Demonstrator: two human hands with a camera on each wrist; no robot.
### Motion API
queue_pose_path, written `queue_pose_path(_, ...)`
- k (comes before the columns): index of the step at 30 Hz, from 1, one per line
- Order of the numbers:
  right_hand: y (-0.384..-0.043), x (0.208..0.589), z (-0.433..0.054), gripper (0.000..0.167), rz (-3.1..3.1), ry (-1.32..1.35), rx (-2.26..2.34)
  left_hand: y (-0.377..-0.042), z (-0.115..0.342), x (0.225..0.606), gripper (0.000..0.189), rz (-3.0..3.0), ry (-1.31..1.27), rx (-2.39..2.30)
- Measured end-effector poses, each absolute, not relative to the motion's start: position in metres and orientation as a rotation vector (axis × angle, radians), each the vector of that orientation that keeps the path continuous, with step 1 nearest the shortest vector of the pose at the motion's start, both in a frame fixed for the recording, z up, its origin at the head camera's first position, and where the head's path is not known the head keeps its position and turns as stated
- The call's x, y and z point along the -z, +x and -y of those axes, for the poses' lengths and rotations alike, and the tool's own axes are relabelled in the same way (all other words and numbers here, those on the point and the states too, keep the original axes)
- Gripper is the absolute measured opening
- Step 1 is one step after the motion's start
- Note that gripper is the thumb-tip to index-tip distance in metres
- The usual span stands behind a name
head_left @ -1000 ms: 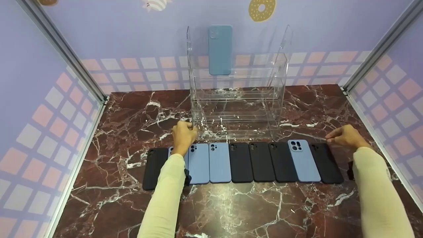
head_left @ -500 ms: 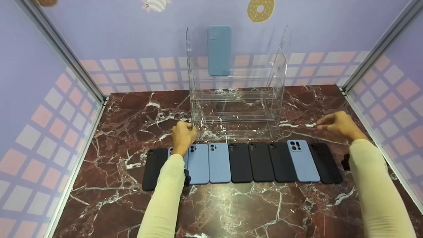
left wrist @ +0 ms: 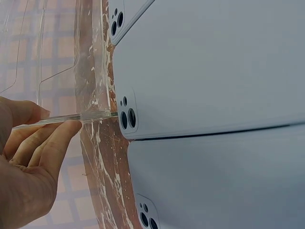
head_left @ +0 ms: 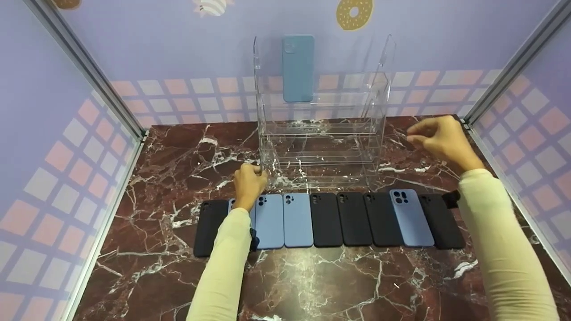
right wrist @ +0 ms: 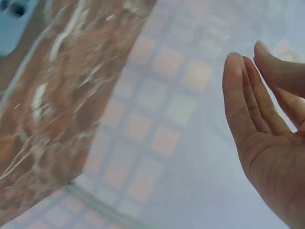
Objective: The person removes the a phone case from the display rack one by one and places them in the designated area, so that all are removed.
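A clear acrylic tiered stand (head_left: pixel 319 130) stands at the back of the table, with a teal-blue phone case (head_left: pixel 298 69) upright in its top tier. My left hand (head_left: pixel 249 182) pinches the front of its left side panel (left wrist: pixel 66 118) between thumb and fingers. My right hand (head_left: pixel 441 138) hangs in the air to the right of the stand, holding nothing; its fingers (right wrist: pixel 236 95) are extended with the thumb close by. Before the stand, a row of black phone cases (head_left: pixel 328 220) and light blue phone cases (head_left: pixel 298 221) lies flat, one partly hidden under my left wrist.
A larger blue phone case (head_left: pixel 412 218) with a big camera cutout lies near the row's right end, beside a black case (head_left: pixel 441 223). Patterned walls (head_left: pixel 178 53) enclose the dark red marbled table (head_left: pixel 330 285) at the back and both sides.
My right hand has risen from the right end of the row, moving back and slightly left alongside the stand. My left hand keeps its hold on the panel.
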State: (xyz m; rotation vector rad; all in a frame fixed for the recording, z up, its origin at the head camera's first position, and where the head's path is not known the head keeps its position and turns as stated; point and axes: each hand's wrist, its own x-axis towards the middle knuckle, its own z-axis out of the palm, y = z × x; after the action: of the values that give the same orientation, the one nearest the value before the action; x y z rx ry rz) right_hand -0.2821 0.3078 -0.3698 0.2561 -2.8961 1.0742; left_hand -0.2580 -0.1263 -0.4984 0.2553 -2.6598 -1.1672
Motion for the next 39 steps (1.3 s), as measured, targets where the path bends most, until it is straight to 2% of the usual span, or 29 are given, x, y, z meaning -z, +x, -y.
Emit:
queue_pose_path(13, -0.307, 0.358, -0.215, 0.022, 2.742, 0.332, -1.366, -0.257, 0.128, 0.500, 0.011, 2.682, 0.281, 1.173)
queue_pose_path(21, -0.325, 0.356, -0.161, 0.022, 2.644, 0.271, -1.504, -0.258, 0.128, 0.499, 0.012, 2.694, 0.291, 1.166)
queue_pose_path(30, -0.345, 0.352, -0.124, 0.026, 2.495, 0.071, -1.765, -0.257, 0.125, 0.498, 0.011, 2.688, 0.262, 1.167)
queue_pose_path(39, -0.362, 0.353, -0.101, 0.030, 2.414, -0.052, -1.841, -0.258, 0.125, 0.497, 0.011, 2.692, 0.294, 1.166)
